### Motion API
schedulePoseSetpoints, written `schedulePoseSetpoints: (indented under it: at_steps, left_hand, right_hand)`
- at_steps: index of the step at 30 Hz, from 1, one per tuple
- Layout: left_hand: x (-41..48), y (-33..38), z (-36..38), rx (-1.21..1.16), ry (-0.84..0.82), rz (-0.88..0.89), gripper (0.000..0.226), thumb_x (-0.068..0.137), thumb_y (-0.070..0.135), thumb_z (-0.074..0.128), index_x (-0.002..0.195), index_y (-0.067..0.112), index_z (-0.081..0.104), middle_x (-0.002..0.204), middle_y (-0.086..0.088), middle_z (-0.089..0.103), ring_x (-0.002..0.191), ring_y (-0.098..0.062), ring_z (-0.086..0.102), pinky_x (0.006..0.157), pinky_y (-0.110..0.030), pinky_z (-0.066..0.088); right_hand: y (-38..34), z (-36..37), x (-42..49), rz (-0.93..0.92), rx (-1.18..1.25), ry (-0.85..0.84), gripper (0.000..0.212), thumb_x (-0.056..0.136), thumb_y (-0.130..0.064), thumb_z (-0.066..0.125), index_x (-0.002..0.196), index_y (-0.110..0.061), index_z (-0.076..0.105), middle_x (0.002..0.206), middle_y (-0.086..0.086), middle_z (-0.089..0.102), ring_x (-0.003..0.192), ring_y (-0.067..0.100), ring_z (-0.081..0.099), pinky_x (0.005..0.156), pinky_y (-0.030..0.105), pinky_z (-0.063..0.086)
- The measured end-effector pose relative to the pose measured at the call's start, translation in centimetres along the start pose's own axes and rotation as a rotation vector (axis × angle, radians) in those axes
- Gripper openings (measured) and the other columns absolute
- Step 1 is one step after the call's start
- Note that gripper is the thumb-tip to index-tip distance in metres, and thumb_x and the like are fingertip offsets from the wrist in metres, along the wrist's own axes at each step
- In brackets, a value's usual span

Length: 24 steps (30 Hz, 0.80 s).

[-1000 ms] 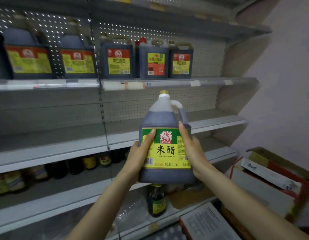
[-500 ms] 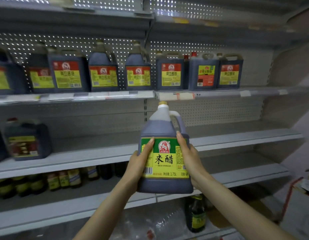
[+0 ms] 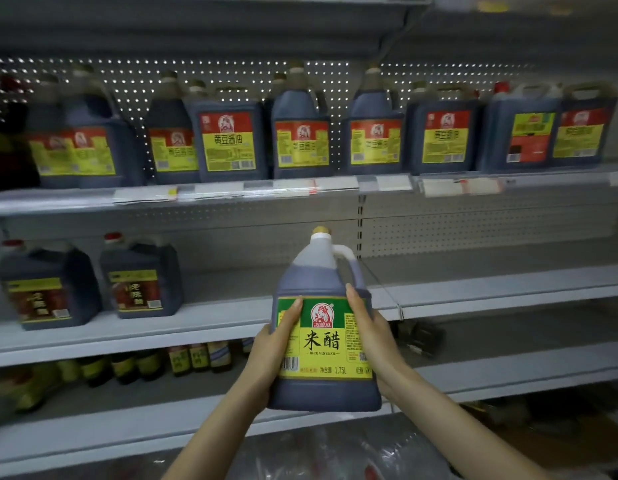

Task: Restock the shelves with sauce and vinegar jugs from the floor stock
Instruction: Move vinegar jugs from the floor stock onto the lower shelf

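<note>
Straight ahead, from 9 o'clock round to 3 o'clock, grey shelving [image 3: 474,230] with a perforated back panel fills my view. Across 12 o'clock the upper shelf [image 3: 58,202] carries a long row of dark sauce jugs [image 3: 228,140] with red and yellow labels, standing upright and close together; those toward 9 o'clock are blurred. Below it the middle shelf [image 3: 491,292] runs the full width, and at 9 o'clock on it I see two red-capped jugs [image 3: 138,278] side by side, their labels dark with a yellow band.

At 6 o'clock, a little right of centre, the rice vinegar jug [image 3: 323,341] is held upright in front of the shelving and rests on no shelf. Its green and yellow label faces me, its dark liquid reaches up to the shoulder, and its pale handle [image 3: 345,252] points toward 1 o'clock.

My operator's left hand [image 3: 273,348] grips the jug's left side at 7 o'clock, and the right hand [image 3: 373,337] grips its right side at 5 o'clock. On each hand the thumb lies along the label's edge, and the fingers [image 3: 354,303] curl round the body, with the rest of them hidden behind it.

At 8 o'clock, on the lower shelf [image 3: 508,372], small bottles [image 3: 196,356] stand in a row. Price tags [image 3: 335,185] line the upper shelf's front edge. A yellowish cap [image 3: 321,231] tops the held jug.
</note>
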<state>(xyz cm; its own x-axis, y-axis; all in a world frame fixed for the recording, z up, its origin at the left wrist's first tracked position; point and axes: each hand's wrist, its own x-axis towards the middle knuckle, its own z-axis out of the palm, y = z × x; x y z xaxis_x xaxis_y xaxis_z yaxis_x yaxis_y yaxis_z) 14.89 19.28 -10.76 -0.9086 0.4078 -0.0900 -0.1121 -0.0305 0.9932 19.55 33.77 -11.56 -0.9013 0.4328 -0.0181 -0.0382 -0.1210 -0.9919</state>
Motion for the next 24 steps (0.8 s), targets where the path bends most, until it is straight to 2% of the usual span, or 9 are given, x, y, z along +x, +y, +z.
schedulePoseSetpoints:
  at_steps: [2,5,8,11,14,17,19,22,24]
  left_hand:
    - [1.0,-0.6,-1.6,-0.012,0.02,-0.017,0.049,0.083,0.054,0.056,0.103,0.01,0.068,0.084,-0.01,0.075,0.075,-0.022,0.073,0.062,-0.026,0.052]
    - [2.6,-1.5,-3.5,-0.045,0.058,-0.054,0.047,0.084,0.052,0.058,0.101,0.011,0.07,0.084,-0.01,0.075,0.074,-0.021,0.073,0.062,-0.027,0.053]
    - [4.7,-2.3,-5.3,-0.061,0.086,-0.102,0.048,0.083,0.053,0.058,0.102,0.011,0.07,0.085,-0.011,0.075,0.076,-0.022,0.073,0.064,-0.027,0.053]
    - [7.7,-2.6,-7.0,-0.057,0.134,-0.144,0.052,0.081,0.056,0.059,0.103,0.011,0.07,0.086,-0.011,0.075,0.079,-0.024,0.073,0.066,-0.029,0.054]
    - [11.3,-2.9,-8.7,-0.053,0.164,-0.137,0.053,0.079,0.057,0.058,0.104,0.012,0.07,0.086,-0.01,0.075,0.078,-0.023,0.073,0.065,-0.027,0.054]
    - [14.7,-2.7,-10.5,-0.063,0.187,-0.151,0.055,0.079,0.057,0.058,0.106,0.011,0.069,0.089,-0.011,0.075,0.081,-0.025,0.073,0.069,-0.03,0.055]
    - [16.4,-2.9,-11.4,-0.088,0.188,-0.158,0.054,0.08,0.055,0.059,0.107,0.01,0.068,0.091,-0.013,0.074,0.082,-0.026,0.073,0.069,-0.031,0.056]
    - [19.0,-3.3,-13.0,-0.147,0.238,-0.161,0.066,0.07,0.06,0.062,0.111,0.007,0.066,0.095,-0.016,0.073,0.089,-0.031,0.071,0.084,-0.04,0.056]
    - [20.4,-3.7,-14.1,-0.163,0.261,-0.164,0.069,0.069,0.062,0.06,0.109,0.006,0.067,0.095,-0.017,0.073,0.09,-0.032,0.071,0.09,-0.044,0.054]
  right_hand:
    - [0.8,1.5,1.0,0.01,-0.012,-0.024,0.082,0.064,-0.072,0.056,0.105,-0.002,0.059,0.085,0.012,0.073,0.077,0.026,0.072,0.076,0.037,0.057]
    - [1.9,3.3,3.1,0.052,-0.024,-0.063,0.084,0.063,-0.071,0.056,0.109,-0.001,0.059,0.086,0.013,0.074,0.078,0.027,0.072,0.077,0.038,0.057]
    - [3.1,5.0,6.0,0.097,-0.035,-0.104,0.084,0.065,-0.07,0.056,0.112,-0.001,0.058,0.085,0.011,0.074,0.075,0.023,0.072,0.068,0.031,0.056]
    - [4.3,6.6,9.7,0.139,-0.028,-0.128,0.08,0.068,-0.07,0.058,0.112,-0.003,0.058,0.084,0.01,0.074,0.074,0.022,0.072,0.063,0.029,0.054]
    - [5.2,8.4,14.0,0.168,-0.04,-0.215,0.078,0.059,-0.076,0.06,0.099,-0.009,0.057,0.075,0.006,0.072,0.07,0.022,0.071,0.066,0.032,0.054]
    - [5.7,10.4,18.0,0.172,-0.05,-0.251,0.062,0.068,-0.074,0.057,0.086,-0.015,0.052,0.059,0.001,0.065,0.056,0.017,0.065,0.057,0.028,0.049]
    - [5.8,11.5,20.2,0.166,-0.074,-0.285,0.064,0.062,-0.077,0.055,0.082,-0.016,0.052,0.054,0.0,0.059,0.05,0.016,0.061,0.055,0.025,0.047]
    - [6.1,13.2,22.6,0.152,-0.07,-0.323,0.053,0.073,-0.071,0.052,0.091,-0.022,0.055,0.056,0.003,0.062,0.051,0.017,0.063,0.052,0.025,0.049]
    - [6.4,14.4,23.8,0.157,-0.069,-0.353,0.053,0.077,-0.07,0.049,0.097,-0.02,0.055,0.069,0.009,0.07,0.06,0.021,0.068,0.058,0.03,0.054]
